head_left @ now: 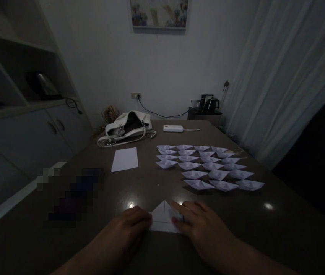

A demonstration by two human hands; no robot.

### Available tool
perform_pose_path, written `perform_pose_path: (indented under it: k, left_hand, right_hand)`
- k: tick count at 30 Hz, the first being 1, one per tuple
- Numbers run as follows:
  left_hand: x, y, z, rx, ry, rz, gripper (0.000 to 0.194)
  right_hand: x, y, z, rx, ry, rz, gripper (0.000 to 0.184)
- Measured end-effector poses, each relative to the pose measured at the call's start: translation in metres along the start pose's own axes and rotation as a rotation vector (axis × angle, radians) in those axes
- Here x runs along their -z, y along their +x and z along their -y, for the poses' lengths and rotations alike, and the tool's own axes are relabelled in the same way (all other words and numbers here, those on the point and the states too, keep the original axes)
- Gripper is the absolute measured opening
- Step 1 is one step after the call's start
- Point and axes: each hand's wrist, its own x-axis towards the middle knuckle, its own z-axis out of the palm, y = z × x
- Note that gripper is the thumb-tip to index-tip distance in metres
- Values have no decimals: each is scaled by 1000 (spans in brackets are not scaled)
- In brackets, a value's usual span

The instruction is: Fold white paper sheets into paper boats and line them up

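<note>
A partly folded white sheet of paper (163,217) lies on the table close to me, with a pointed top, a centre crease and a flat band along its bottom. My left hand (132,225) is closed at its left edge, thumb and forefinger pressed together on the paper. On the other side, my right hand (197,223) grips the right edge, its thumb and fingertips resting on the paper. Beyond it to the right stand several white paper boats (198,185) in rows. Flat on the table at the left is a stack or sheet of white paper (125,159).
A white handbag (129,126) lies at the table's far left, beside a white power bank (173,128) with a short cable. A blurred dark patch (76,194) covers part of the left side. Kettles (208,104) stand behind the brown table (156,183); a curtain (265,76) hangs right.
</note>
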Motion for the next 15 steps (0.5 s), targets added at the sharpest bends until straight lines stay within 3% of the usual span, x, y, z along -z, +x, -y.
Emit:
perform_pose_path:
  k: [3,7,11,14,15]
  left_hand:
    - [-1,-4,-2,50,5,-13,33]
    - [0,1,-2,194,-36,9,18]
    - [-2,12,5,265,-114,-28,8]
    - [-2,22,9,286,-139,-30,5]
    - [-1,25,9,301,-150,-18,7]
  right_hand:
    - [-3,-17,-4,-52,-42,-15,33]
    - [-1,-24,-3,-83,-47,-1,48]
    - [17,-6,-1,-160,163,9,33]
    - [23,12,0,-310,300,-47,16]
    - [21,17,0,-319,330,-41,19]
